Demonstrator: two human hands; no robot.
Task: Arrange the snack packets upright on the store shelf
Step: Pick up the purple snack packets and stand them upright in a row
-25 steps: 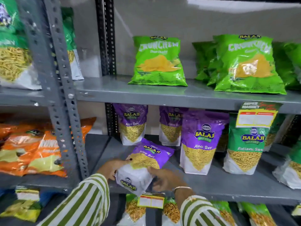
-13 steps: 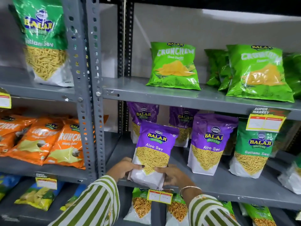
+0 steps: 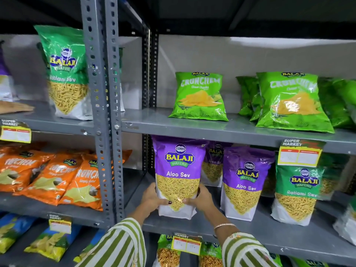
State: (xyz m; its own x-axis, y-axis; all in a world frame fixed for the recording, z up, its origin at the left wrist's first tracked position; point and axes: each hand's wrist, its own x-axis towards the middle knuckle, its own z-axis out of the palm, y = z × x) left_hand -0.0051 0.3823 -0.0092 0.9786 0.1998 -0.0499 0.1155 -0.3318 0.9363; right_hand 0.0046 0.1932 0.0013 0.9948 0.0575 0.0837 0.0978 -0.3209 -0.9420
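A purple Aloo Sev packet stands upright on the grey middle shelf, near its left end. My left hand grips its lower left side and my right hand grips its lower right side. To its right stands a second purple Aloo Sev packet, upright, and a third stands behind between them. A green Ratlami Sev packet stands further right.
Green Crunchem packets lean on the shelf above. A perforated grey upright post divides the racks. Orange packets lie slanted on the left rack, with a tall green Ratlami Sev packet above them. Price tags hang on shelf edges.
The purple packet went from lying tilted in both hands to standing upright on the shelf, set further back. The camera view shifted up and left.
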